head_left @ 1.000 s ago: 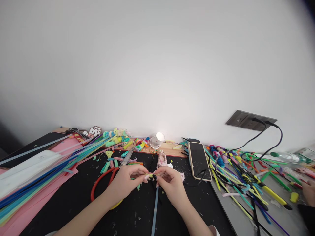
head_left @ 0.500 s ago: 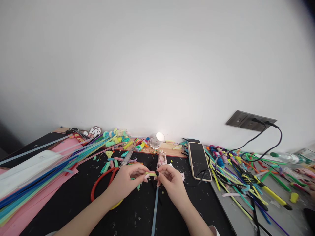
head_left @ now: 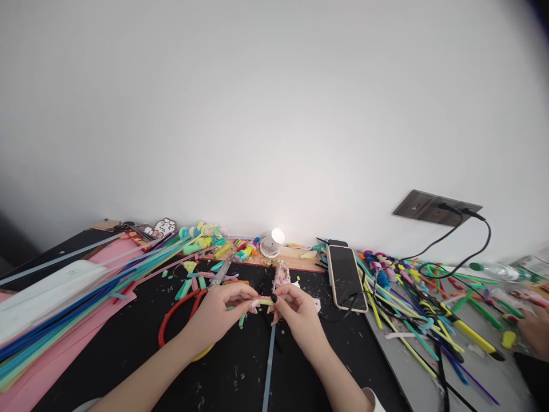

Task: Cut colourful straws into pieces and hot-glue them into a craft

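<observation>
My left hand (head_left: 234, 307) and my right hand (head_left: 295, 312) meet over the black mat, fingertips pinched. Between them they hold a short yellow-green and pink piece of pipe cleaner (head_left: 265, 301), one end in each hand. Just behind my right hand lies a pinkish object (head_left: 282, 274), partly hidden. A long pale translucent stick (head_left: 269, 366) runs from under my right hand toward the front edge. Beside my left hand are scissors (head_left: 169, 316) with large red handles, blades pointing away, partly covered by that hand. Short cut pipe cleaner pieces (head_left: 183, 289) lie near the blades.
A paper cup (head_left: 273, 243) stands by the wall. Right of my hands lies a phone (head_left: 347, 278) with a cable. Long pipe cleaners (head_left: 94, 306) cover pink sheets at left. Pliers (head_left: 469, 335) and more pipe cleaners lie on the grey surface. Another person's hand (head_left: 535, 332) is far right.
My hands stay together on the pipe cleaner piece, with only slight finger movement. At the far right, another person's hand shows more fully. The view has shifted slightly.
</observation>
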Tool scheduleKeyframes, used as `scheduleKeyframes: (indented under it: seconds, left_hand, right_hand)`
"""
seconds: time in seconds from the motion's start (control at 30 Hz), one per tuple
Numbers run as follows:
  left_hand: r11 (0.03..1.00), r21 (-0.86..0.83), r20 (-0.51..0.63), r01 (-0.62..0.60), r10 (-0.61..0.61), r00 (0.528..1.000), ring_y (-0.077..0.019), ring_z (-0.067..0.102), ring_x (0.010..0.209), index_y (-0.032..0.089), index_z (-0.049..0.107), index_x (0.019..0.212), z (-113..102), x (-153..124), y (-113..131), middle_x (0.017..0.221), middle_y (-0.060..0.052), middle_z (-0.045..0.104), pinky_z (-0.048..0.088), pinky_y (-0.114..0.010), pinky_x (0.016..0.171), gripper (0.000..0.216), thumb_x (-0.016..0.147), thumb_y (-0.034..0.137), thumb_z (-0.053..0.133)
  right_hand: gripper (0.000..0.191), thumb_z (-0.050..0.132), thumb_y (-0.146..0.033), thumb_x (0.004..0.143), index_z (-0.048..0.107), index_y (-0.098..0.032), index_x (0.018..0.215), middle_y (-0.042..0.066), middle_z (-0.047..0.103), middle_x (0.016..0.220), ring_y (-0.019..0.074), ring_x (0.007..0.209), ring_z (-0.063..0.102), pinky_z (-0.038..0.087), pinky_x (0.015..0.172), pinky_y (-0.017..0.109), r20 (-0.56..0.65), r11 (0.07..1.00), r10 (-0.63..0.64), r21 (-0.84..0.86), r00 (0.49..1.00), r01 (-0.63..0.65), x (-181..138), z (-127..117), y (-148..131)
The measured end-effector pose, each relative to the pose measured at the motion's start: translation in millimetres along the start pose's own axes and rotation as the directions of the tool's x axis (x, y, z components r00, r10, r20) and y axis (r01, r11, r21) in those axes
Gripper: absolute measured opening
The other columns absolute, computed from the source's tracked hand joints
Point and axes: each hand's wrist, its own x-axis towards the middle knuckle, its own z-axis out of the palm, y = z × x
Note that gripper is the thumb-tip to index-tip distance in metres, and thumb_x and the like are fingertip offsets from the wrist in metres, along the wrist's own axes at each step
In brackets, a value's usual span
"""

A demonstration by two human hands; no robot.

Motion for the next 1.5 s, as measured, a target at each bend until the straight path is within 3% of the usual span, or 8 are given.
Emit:
scheduleKeyframes:
  seconds: [0.2, 0.47, 1.03, 1.5]
  left_hand:
    - [1.0, 0.006, 0.0, -0.005, 0.005, 1.0, -0.0206, 0.07, 0.08, 0.019, 0.071, 0.084, 0.4, -0.2, -2.6, 0.084, -0.004, 0.075, 0.055, -0.03, 0.075, 0.014, 0.084, 0.03, 0.062]
    - [1.0, -0.017, 0.006, -0.01, 0.01, 1.0, -0.0217, 0.071, 0.084, 0.019, 0.072, 0.088, 1.4, 0.5, -8.6, 0.088, -0.005, 0.076, 0.056, -0.032, 0.079, 0.016, 0.084, 0.031, 0.062]
    - [0.997, 0.068, 0.021, -0.044, 0.042, 0.999, -0.019, 0.069, 0.08, 0.02, 0.071, 0.083, -1.0, 0.0, -4.8, 0.083, -0.003, 0.074, 0.054, -0.028, 0.075, 0.015, 0.085, 0.026, 0.058]
    - [0.999, -0.052, 0.04, 0.016, -0.014, 0.999, -0.0206, 0.07, 0.077, 0.018, 0.071, 0.087, -2.0, 1.4, -7.8, 0.079, -0.005, 0.074, 0.055, -0.032, 0.076, 0.018, 0.084, 0.034, 0.063]
  right_hand:
    - [0.032, 0.079, -0.045, 0.069, 0.062, -0.019, 0.076, -0.001, 0.065, 0.061, 0.0101, 0.047, 0.055, 0.05, 0.05, 0.023, -0.01, 0.99, 0.117, 0.082, 0.993, -0.116, -2.3, 2.2, -11.7]
    - [0.026, 0.081, -0.037, 0.067, 0.066, -0.018, 0.077, 0.0, 0.068, 0.063, 0.0086, 0.05, 0.057, 0.051, 0.055, 0.021, -0.007, 0.963, 0.186, 0.198, 0.983, -0.181, -4.3, 0.7, -16.9]
    - [0.014, 0.074, -0.028, 0.072, 0.069, -0.02, 0.081, -0.001, 0.066, 0.067, 0.0099, 0.054, 0.06, 0.053, 0.06, 0.023, 0.014, 0.994, 0.098, 0.047, 0.995, -0.098, -1.9, -0.3, -14.6]
    - [0.019, 0.078, -0.033, 0.07, 0.069, -0.02, 0.08, -0.001, 0.065, 0.065, 0.0128, 0.059, 0.059, 0.053, 0.058, 0.024, 0.047, 0.997, 0.079, 0.017, 0.996, -0.079, -0.8, 1.9, -14.3]
